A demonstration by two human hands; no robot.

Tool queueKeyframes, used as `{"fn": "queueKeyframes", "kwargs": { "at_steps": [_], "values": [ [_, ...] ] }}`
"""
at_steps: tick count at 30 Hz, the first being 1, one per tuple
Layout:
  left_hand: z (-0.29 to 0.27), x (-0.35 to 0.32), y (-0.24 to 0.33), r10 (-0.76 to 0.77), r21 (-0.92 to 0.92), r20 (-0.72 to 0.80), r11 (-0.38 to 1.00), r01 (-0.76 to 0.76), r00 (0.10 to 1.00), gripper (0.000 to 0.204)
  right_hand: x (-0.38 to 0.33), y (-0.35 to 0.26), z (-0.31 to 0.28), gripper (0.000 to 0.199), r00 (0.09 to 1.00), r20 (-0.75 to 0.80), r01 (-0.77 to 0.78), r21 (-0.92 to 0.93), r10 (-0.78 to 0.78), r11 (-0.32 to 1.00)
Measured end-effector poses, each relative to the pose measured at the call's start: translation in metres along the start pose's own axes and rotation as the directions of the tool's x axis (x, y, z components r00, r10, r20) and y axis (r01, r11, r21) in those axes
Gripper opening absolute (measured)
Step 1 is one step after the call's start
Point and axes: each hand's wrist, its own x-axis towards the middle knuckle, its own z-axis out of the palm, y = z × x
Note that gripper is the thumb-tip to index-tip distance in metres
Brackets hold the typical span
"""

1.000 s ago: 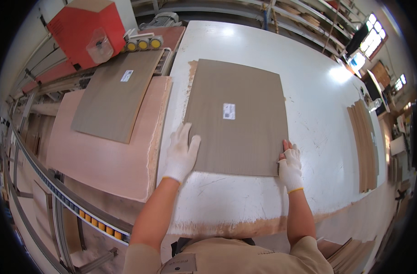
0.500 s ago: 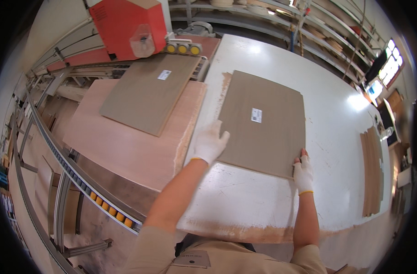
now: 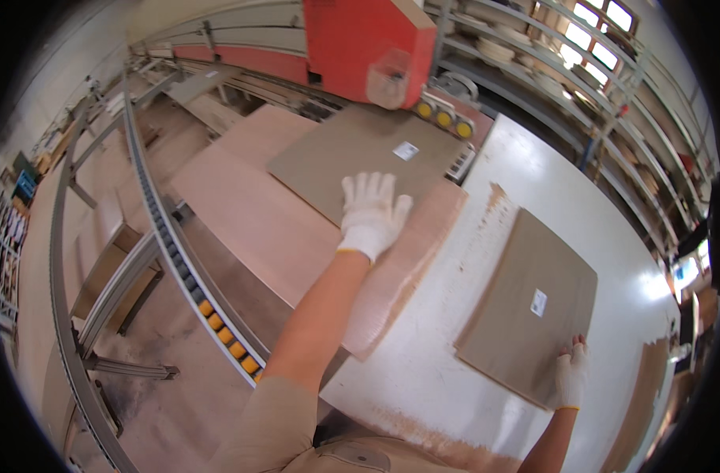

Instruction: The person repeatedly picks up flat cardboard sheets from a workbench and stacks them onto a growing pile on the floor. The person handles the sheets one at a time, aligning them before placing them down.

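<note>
My left hand (image 3: 373, 211), in a white glove with a yellow cuff edge, is open with its fingers spread. It is at the near edge of a grey-brown flat board (image 3: 352, 150) with a white label. That board lies on a larger pinkish panel (image 3: 249, 197) beside a red machine. A second grey-brown board (image 3: 526, 315), also labelled, rests flat on the white table (image 3: 423, 347). At its right near corner, my gloved right hand (image 3: 571, 372) touches the edge, fingers stretched along it and fingertips bare. The underside of that hand is hidden.
The red machine (image 3: 360, 47) stands at the far side, with yellow round knobs (image 3: 443, 118) near its base. A curved roller rail (image 3: 179, 268) runs along the left. Thin strips (image 3: 640, 402) lie at the table's right. Loaded shelves (image 3: 526, 55) stand behind.
My left hand has left the board on the white table and moved left to the other board, fingers spreading. My right hand stays by its board's near corner. The view has swung left.
</note>
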Motion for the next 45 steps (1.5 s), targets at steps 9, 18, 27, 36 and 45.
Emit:
{"fn": "queueKeyframes", "kwargs": {
  "at_steps": [9, 18, 27, 36, 45],
  "values": [
    [0.024, -0.031, 0.009, 0.075, 0.126, -0.036, 0.990, -0.070, 0.997, 0.072, 0.078, -0.269, 0.221, 0.031, 0.813, 0.582, -0.565, 0.799, -0.029, 0.204],
    [-0.022, -0.008, -0.045, -0.275, 0.070, -0.145, 0.955, 0.287, 0.950, 0.056, 0.121, -0.223, 0.182, 0.028, 0.942, 0.332, -0.287, 0.715, 0.052, 0.638],
    [-0.037, -0.011, -0.040, -0.068, -0.760, 0.569, 0.337, 0.555, 0.820, 0.053, 0.099, -0.159, 0.074, 0.035, 0.959, 0.284, -0.182, 0.579, 0.013, 0.795],
    [-0.006, -0.123, 0.068, 0.061, -0.670, 0.438, 0.688, 0.280, 0.897, 0.052, 0.014, -0.015, 0.003, 0.036, 0.950, 0.280, -0.266, 0.499, 0.137, 0.825],
    [0.006, -0.116, 0.175, -0.061, -0.563, 0.744, 0.477, 0.674, 0.665, 0.055, -0.005, 0.048, -0.046, 0.044, 0.890, 0.233, -0.455, 0.424, 0.392, 0.783]
  ]
}}
